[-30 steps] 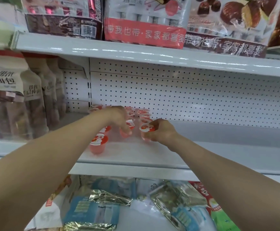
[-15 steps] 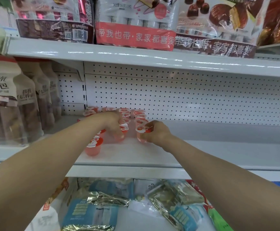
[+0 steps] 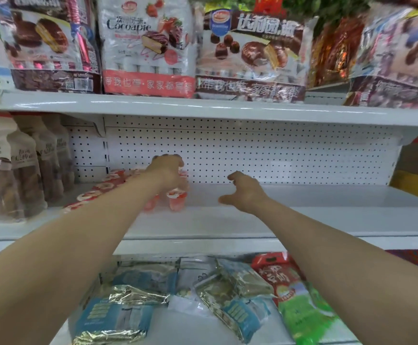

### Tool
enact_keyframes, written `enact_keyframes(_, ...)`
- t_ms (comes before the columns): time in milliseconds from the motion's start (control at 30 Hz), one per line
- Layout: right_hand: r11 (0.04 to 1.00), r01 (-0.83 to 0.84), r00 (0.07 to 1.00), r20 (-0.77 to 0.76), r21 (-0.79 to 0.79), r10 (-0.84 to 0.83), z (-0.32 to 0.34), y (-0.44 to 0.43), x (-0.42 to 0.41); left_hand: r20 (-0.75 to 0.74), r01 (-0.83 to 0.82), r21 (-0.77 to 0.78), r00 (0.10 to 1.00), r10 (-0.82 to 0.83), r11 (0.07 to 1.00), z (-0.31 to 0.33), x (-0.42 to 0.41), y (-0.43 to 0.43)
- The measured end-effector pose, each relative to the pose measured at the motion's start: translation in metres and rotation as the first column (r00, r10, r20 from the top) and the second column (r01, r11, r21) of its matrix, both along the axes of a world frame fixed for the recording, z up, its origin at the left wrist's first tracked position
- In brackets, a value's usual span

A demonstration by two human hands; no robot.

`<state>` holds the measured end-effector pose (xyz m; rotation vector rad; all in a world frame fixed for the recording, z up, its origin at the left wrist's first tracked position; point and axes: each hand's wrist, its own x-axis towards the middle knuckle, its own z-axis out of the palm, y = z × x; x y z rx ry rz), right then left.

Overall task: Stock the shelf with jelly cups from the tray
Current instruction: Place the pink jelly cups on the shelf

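Observation:
Pink jelly cups with red-and-white lids stand in rows on the white middle shelf [image 3: 302, 220], left of centre. The frontmost jelly cup [image 3: 177, 199] stands just right of my left forearm. My left hand [image 3: 168, 170] hovers over the back cups, fingers bent down among them; whether it grips one is hidden. More jelly cup lids [image 3: 103, 186] show to the left of that arm. My right hand [image 3: 244, 192] is off to the right of the cups, fingers spread, holding nothing. No tray is in view.
Bags of bread [image 3: 8, 170] fill the shelf's left end. The white pegboard back [image 3: 252, 155] stands behind the cups. Chocolate pie packs [image 3: 148, 48] sit on the shelf above. Blue and silver snack packets [image 3: 138, 305] and a green-red bag [image 3: 297, 302] lie on the shelf below.
My right hand let go of the front cup and drew away to the right, fingers spread. My left hand moved back over the rear cups. The view tilted upward.

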<state>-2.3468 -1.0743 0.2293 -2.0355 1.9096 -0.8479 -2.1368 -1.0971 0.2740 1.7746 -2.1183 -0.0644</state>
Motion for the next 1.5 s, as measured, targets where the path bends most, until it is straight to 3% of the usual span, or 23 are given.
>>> enact_keyframes(267,0.98,0.142,0.97,-0.178,-0.142,-0.166,0.021,0.095,-0.16,-0.152,0.197,-0.133,0.965,-0.216,0.971,0.001,-0.168,0.066)
enact_keyframes(533,0.908,0.382,0.906,-0.124,-0.172,-0.405,0.011,0.222,-0.331,-0.238,0.368,-0.117,0.891,-0.386,0.922,-0.028,-0.343,0.145)
enact_keyframes(800,0.809,0.578,0.797,-0.139,-0.108,-0.588,-0.028,0.331,-0.452,-0.227,0.536,-0.037,0.818,-0.529,0.844,-0.076,-0.48,0.226)
enact_keyframes(967,0.741,0.672,0.735,-0.123,-0.005,-0.667,-0.077,0.372,-0.506,-0.221,0.614,0.037,0.775,-0.593,0.789,-0.12,-0.546,0.257)
enact_keyframes(1167,0.647,0.725,0.685,-0.149,0.237,-0.713,-0.169,0.401,-0.544,-0.194,0.708,0.256,0.705,-0.682,0.658,-0.225,-0.606,0.277)
enact_keyframes(1300,0.583,0.685,0.698,-0.162,0.438,-0.698,-0.253,0.413,-0.556,-0.198,0.689,0.485,0.686,-0.7,0.538,-0.313,-0.623,0.292)
enact_keyframes(1500,0.439,0.584,0.695,-0.142,0.683,-0.705,-0.368,0.434,-0.548,-0.217,0.597,0.707,0.693,-0.688,0.378,-0.44,-0.615,0.307)
